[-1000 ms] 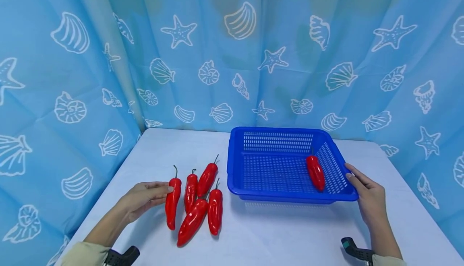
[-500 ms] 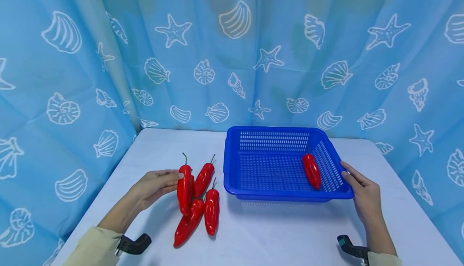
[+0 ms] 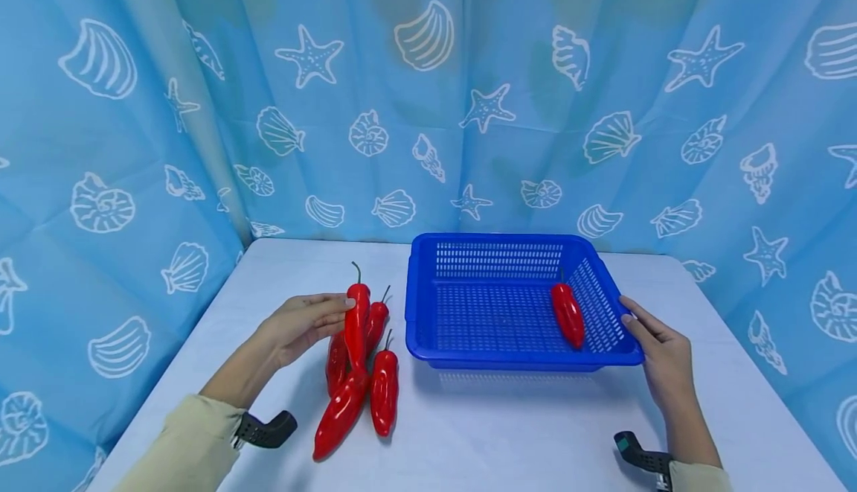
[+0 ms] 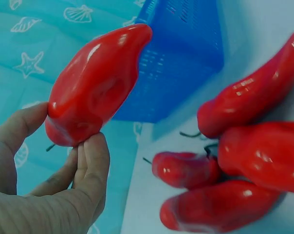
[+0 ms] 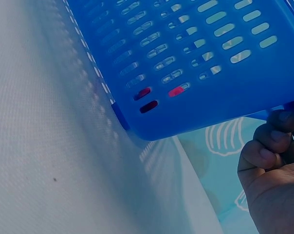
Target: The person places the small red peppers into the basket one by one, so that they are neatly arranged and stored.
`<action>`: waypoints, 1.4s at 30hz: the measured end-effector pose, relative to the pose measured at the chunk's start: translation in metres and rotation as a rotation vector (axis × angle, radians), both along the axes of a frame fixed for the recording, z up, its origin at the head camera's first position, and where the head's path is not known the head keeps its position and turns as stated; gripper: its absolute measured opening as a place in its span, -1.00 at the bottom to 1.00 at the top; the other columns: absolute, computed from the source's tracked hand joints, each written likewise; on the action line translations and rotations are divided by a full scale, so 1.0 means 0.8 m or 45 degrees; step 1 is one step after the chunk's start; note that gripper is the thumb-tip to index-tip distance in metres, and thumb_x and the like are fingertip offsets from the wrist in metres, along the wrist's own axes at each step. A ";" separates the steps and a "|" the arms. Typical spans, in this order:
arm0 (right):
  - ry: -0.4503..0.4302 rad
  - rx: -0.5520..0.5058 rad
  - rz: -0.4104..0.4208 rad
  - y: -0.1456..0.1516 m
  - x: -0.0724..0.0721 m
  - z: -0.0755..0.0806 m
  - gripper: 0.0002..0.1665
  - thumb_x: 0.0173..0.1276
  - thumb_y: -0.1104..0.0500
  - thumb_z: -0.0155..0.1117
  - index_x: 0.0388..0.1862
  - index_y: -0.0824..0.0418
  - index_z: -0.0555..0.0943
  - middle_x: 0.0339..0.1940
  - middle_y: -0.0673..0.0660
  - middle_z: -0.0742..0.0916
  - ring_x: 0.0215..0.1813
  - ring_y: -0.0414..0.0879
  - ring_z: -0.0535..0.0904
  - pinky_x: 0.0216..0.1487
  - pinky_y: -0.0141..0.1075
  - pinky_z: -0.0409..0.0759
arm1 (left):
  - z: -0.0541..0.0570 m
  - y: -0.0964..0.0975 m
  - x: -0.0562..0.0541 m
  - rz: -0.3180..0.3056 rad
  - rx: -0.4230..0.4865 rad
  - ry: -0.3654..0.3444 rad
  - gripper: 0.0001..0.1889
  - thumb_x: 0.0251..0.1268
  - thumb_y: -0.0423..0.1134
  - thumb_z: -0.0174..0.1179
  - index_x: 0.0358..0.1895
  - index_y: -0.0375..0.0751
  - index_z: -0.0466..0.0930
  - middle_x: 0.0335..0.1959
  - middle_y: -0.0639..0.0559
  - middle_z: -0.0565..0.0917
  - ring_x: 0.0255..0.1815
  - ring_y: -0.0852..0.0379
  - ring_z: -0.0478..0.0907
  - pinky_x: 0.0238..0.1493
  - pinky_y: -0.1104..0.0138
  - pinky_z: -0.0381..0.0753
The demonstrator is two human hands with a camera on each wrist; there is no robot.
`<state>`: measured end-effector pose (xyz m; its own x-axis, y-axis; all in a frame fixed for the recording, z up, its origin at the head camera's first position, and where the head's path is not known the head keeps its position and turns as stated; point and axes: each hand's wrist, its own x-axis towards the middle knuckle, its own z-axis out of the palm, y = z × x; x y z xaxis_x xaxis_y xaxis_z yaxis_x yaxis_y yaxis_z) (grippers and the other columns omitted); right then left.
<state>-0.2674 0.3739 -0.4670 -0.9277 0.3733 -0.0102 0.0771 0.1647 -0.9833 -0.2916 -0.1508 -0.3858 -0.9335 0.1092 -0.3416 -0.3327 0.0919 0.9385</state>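
Observation:
My left hand [image 3: 304,327] pinches a glossy red chili pepper [image 3: 358,321] near its stem end, thumb on one side and fingers on the other. In the left wrist view this held pepper [image 4: 96,85] is up off the table, above several other red peppers. Those lie close together on the cloth, among them one lower left pepper [image 3: 340,416] and one right pepper [image 3: 384,394]. My right hand [image 3: 664,362] grips the right rim of a blue plastic basket [image 3: 522,358]; in the right wrist view its fingers [image 5: 271,141] curl at the rim. One red pepper [image 3: 568,316] lies inside the basket.
A white cloth [image 3: 509,432] covers the table. Behind and to the left hangs a blue curtain [image 3: 375,90] printed with shells and starfish. Black wrist devices [image 3: 268,430] are strapped on both wrists.
My left hand has lifted the chili pepper and carried it rightward and away, over the other peppers. My right hand keeps its grip on the basket rim, and the whole head view has shifted slightly.

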 end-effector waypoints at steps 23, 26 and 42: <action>-0.001 0.036 -0.012 0.003 0.006 -0.001 -0.39 0.46 -0.18 0.21 0.43 -0.07 0.47 0.48 0.14 0.43 0.40 0.01 0.46 -0.09 -0.63 0.54 | 0.028 0.084 -0.046 -0.105 0.071 0.002 -0.39 0.22 -0.11 0.43 0.27 -0.28 0.48 0.04 -0.14 0.68 0.00 0.02 0.69 0.04 0.25 0.66; -0.010 0.060 -0.002 0.004 0.006 -0.002 -0.38 0.47 -0.19 0.19 0.45 -0.08 0.46 0.49 0.13 0.42 0.43 0.05 0.42 -0.06 -0.62 0.54 | 0.036 0.095 -0.051 -0.105 0.092 -0.018 -0.41 0.23 -0.12 0.43 0.26 -0.28 0.48 0.05 -0.14 0.68 0.02 0.02 0.68 0.05 0.25 0.66; 0.057 0.012 0.005 0.000 0.000 0.000 -0.41 0.45 -0.13 0.25 0.40 -0.02 0.51 0.45 0.11 0.48 0.37 -0.03 0.49 -0.05 -0.62 0.53 | 0.039 0.140 -0.072 -0.122 0.165 -0.099 -0.39 0.29 -0.17 0.38 0.34 -0.30 0.40 0.11 -0.15 0.65 0.12 -0.02 0.63 0.26 0.15 0.53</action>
<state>-0.2673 0.3743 -0.4672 -0.9287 0.3693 0.0348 0.0323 0.1742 -0.9842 -0.3494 -0.0392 -0.3546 -0.8881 0.2443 -0.3894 -0.4001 0.0063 0.9164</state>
